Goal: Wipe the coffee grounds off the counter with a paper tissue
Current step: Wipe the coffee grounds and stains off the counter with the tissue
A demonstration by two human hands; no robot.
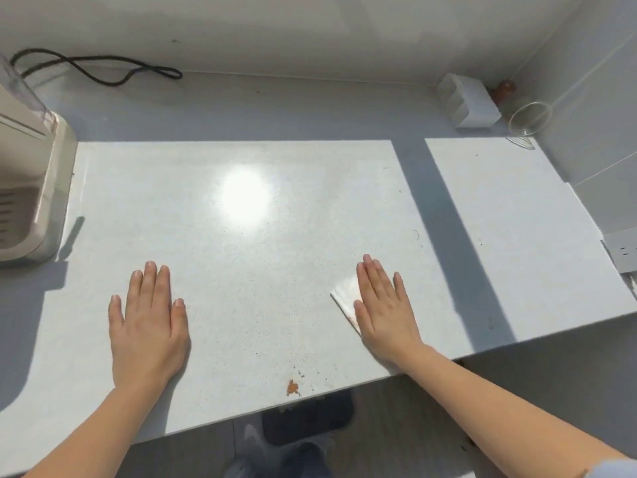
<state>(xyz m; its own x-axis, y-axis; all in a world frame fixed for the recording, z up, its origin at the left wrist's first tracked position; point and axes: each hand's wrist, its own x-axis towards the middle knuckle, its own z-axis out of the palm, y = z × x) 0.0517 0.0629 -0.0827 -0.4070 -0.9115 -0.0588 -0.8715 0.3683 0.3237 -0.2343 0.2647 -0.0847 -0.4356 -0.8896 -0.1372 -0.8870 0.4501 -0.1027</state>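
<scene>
Resting flat near the front edge of the tabletop [241,257], the left hand [146,315] is lying with fingers straight; the right hand [382,308], fingers straight and together, is pressing the tissue [344,294] down. The grounds [293,388] are sitting between them, right at the front edge.

Most of the paper tissue [344,298] is hidden under the flat right hand [382,310]; only one corner shows beside the thumb. The left edge cuts off the beige appliance [31,188]. A brown thing [501,89] behind the white box [468,105] is half hidden and too blurred to name. The desk [241,270] edge covers part of a dark mat [310,422].
</scene>
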